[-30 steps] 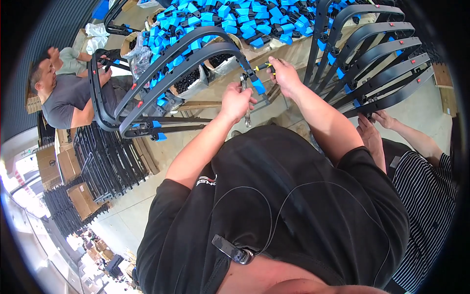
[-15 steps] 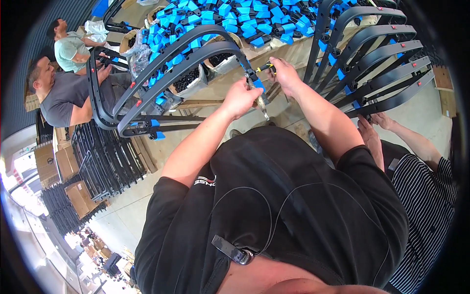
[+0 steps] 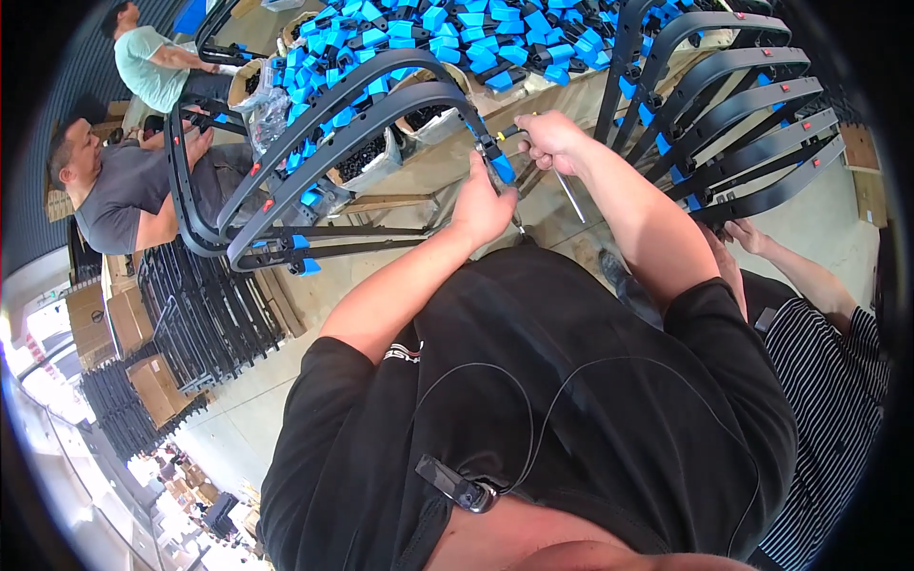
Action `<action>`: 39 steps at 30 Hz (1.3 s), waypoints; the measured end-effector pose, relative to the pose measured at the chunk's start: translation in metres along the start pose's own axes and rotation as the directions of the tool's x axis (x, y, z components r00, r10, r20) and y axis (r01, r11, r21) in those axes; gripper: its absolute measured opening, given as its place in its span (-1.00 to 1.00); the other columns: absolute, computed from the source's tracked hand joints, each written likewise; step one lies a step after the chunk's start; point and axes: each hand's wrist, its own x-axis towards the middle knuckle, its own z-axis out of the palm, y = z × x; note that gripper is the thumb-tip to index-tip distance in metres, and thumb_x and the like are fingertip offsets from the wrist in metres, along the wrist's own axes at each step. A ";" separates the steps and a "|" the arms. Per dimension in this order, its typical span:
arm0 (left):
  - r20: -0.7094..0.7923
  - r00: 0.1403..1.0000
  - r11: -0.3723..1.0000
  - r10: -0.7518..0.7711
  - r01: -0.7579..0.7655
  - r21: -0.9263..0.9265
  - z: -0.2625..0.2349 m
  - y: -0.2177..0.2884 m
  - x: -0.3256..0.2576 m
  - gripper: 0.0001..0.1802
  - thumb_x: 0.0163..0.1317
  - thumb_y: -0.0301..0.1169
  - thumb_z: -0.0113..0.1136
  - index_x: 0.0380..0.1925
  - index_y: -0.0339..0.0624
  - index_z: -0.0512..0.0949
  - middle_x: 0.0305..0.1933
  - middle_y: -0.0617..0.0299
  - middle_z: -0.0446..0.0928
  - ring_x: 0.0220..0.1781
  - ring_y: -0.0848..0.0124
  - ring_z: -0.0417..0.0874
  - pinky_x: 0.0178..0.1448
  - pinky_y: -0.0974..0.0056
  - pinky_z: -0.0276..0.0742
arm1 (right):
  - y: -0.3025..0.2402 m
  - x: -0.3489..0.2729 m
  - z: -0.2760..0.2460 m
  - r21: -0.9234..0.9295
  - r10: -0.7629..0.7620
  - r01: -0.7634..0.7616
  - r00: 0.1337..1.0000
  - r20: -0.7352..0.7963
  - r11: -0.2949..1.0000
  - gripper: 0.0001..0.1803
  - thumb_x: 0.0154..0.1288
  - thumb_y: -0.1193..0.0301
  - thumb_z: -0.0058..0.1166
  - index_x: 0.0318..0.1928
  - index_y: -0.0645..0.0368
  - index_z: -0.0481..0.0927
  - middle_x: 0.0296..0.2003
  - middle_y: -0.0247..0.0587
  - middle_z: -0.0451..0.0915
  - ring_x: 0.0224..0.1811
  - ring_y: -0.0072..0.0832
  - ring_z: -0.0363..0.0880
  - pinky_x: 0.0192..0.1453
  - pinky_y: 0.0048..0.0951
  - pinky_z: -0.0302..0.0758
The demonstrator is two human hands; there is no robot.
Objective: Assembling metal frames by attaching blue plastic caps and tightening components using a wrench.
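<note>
My left hand [image 3: 484, 207] is closed around the lower end of a curved black frame [image 3: 395, 112], beside a blue plastic piece [image 3: 501, 167] fitted there. A thin tool with a metal tip [image 3: 519, 226] pokes out below this hand; its upper part is hidden. My right hand [image 3: 554, 143], fingers curled, grips a yellow-and-black-handled tool [image 3: 505, 135] close to the blue piece. A slim silver rod [image 3: 571, 198] slants down from under the right hand. Whether it belongs to the same tool, I cannot tell.
A heap of blue and black plastic parts [image 3: 457, 38] covers the bench ahead. Boxes of small black parts [image 3: 367, 157] stand before it. More curved black frames [image 3: 752, 124] hang at right, where a co-worker's hands [image 3: 747, 238] work. Two people [image 3: 133, 181] are at left.
My left hand has turned, its fingers now pointing up along the blue piece. My right hand has shifted slightly right and turned, and the silver rod now shows beneath it.
</note>
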 end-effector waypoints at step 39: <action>0.332 0.907 0.800 -0.261 0.395 -0.451 -0.047 0.028 0.034 -0.84 0.23 -0.46 0.13 -0.32 -0.39 0.49 -0.45 0.09 0.57 -0.53 0.30 0.63 -0.50 0.20 0.59 | 0.057 0.035 0.008 -0.505 -0.617 0.435 0.738 -0.274 0.745 -0.32 0.31 -0.10 0.26 -0.22 0.44 0.54 -0.38 0.20 0.68 -0.30 -0.07 0.72 -0.15 -0.14 0.59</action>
